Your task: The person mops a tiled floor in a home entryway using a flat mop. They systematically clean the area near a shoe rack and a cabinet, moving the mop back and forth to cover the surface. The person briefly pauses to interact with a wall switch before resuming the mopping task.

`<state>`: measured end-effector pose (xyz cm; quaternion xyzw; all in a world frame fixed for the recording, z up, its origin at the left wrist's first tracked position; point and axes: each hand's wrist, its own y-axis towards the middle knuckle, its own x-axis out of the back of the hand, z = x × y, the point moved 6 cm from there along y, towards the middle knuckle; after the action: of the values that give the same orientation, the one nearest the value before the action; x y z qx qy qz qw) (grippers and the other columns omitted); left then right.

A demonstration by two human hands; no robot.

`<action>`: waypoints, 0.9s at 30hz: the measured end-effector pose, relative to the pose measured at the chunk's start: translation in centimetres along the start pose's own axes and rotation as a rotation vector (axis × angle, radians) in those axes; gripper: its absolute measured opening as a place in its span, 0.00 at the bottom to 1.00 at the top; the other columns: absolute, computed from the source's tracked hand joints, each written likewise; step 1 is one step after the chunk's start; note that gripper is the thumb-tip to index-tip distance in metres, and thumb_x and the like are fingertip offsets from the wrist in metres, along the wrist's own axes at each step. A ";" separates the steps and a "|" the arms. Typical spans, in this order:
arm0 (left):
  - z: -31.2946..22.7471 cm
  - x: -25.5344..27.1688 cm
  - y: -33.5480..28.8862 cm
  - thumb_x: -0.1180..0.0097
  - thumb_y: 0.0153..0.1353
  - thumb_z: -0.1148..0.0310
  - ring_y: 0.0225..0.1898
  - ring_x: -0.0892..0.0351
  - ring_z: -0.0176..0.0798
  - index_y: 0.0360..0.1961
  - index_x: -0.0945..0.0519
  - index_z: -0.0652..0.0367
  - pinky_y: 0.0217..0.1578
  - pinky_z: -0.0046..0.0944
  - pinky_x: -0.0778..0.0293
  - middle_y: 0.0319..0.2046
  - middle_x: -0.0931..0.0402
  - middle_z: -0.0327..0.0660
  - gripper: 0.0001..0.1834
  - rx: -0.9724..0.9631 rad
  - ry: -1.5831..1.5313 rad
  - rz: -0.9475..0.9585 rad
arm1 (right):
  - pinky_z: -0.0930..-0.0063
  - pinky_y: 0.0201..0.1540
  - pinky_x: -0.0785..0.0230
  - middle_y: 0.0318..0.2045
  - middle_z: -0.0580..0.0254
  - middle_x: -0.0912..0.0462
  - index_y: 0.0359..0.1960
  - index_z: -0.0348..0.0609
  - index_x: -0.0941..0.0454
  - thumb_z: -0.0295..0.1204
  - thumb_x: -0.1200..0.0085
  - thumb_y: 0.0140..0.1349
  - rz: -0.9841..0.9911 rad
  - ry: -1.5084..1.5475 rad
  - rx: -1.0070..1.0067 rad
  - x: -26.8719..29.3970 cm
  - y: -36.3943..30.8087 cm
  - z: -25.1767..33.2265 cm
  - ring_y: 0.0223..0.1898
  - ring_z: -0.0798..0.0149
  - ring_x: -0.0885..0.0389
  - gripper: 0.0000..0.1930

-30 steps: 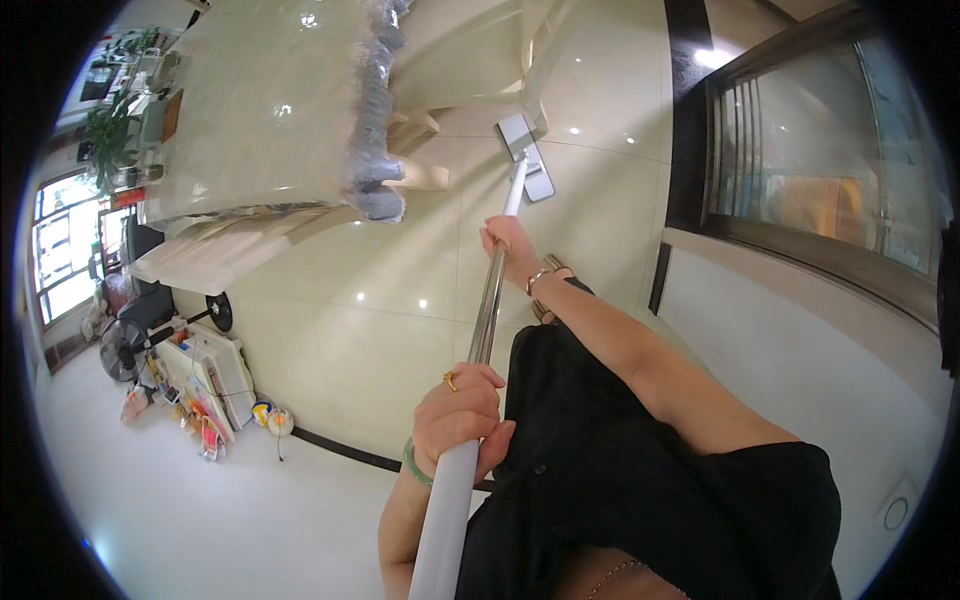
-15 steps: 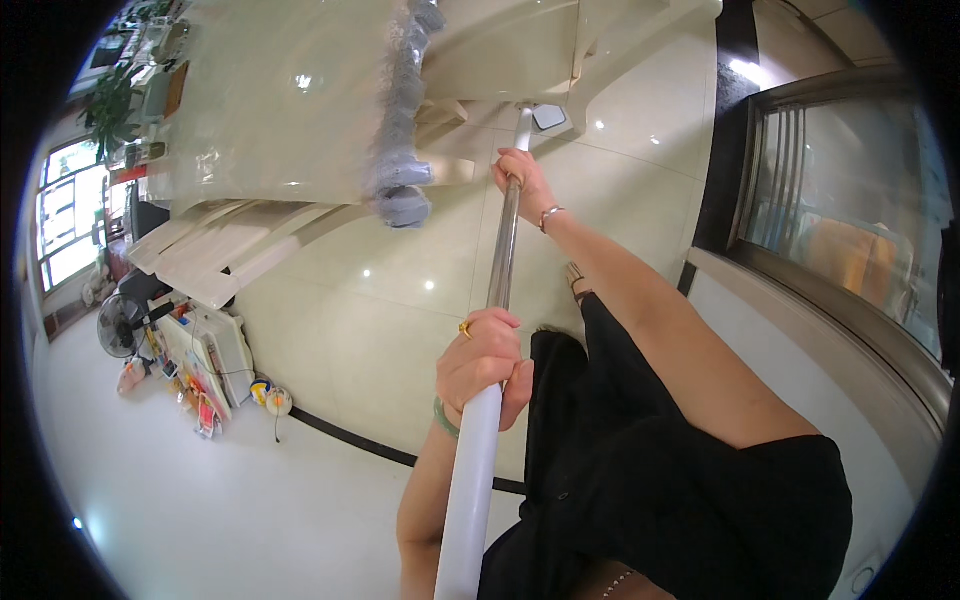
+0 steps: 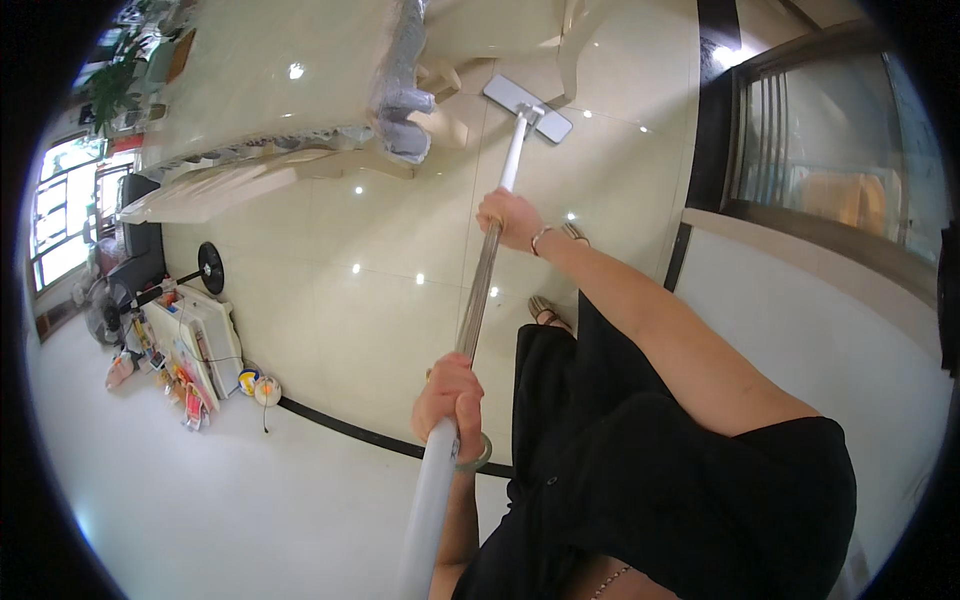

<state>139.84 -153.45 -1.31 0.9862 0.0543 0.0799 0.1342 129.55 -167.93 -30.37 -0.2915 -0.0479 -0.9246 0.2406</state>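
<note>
A flat mop [image 3: 511, 160] with a white and metal pole slants from the lower edge up to the floor ahead. Its rectangular pale head [image 3: 553, 126] lies flat on the glossy tiles, close to a cream chair leg. Higher up the pole, nearer my body, my left hand [image 3: 450, 398] is wrapped round the place where white tube meets metal; a green bangle circles that wrist. Farther down, my right hand [image 3: 511, 219] grips the pole near its lower white section, a bracelet on the wrist.
A table [image 3: 290, 75] under a clear cover with a lacy grey edge stands ahead on the left, a cream chair [image 3: 220, 190] tucked beneath. At left are a fan [image 3: 107, 310], a cluttered white stand [image 3: 205, 345] and balls [image 3: 266, 390]. A framed glass panel [image 3: 830, 165] lines the right.
The mop head has come out from beneath the chair toward me and now shows whole. Both hands have drawn back with the pole, and the view has shifted.
</note>
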 end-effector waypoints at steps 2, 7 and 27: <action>-1.7 2.0 -3.8 0.55 0.61 0.77 0.22 0.32 0.38 0.24 0.33 0.62 0.40 0.53 0.26 0.19 0.30 0.42 0.08 0.055 0.030 -0.037 | 0.60 0.39 0.30 0.29 0.71 0.25 0.24 0.56 0.28 0.32 0.44 0.51 0.060 0.000 0.007 -2.5 -3.6 2.5 0.42 0.59 0.26 0.04; -6.1 7.0 -12.4 0.56 0.63 0.76 0.22 0.33 0.37 0.26 0.35 0.59 0.44 0.53 0.28 0.18 0.30 0.42 0.08 0.142 -0.002 -0.161 | 0.58 0.37 0.28 0.30 0.71 0.23 0.24 0.55 0.27 0.32 0.44 0.50 0.156 -0.007 0.019 -8.5 -12.2 8.1 0.42 0.58 0.25 0.04; -7.4 7.4 -19.0 0.56 0.62 0.74 0.20 0.42 0.34 0.25 0.40 0.54 0.34 0.46 0.32 0.16 0.40 0.36 0.10 0.116 -0.011 -0.201 | 0.57 0.35 0.27 0.30 0.65 0.23 0.27 0.52 0.25 0.28 0.45 0.51 0.217 -0.073 0.087 -10.8 -19.2 9.5 0.41 0.55 0.25 0.03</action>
<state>144.16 -132.37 1.62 0.9823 0.1567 0.0572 0.0846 133.11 -144.40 -27.55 -0.3178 -0.0649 -0.8789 0.3496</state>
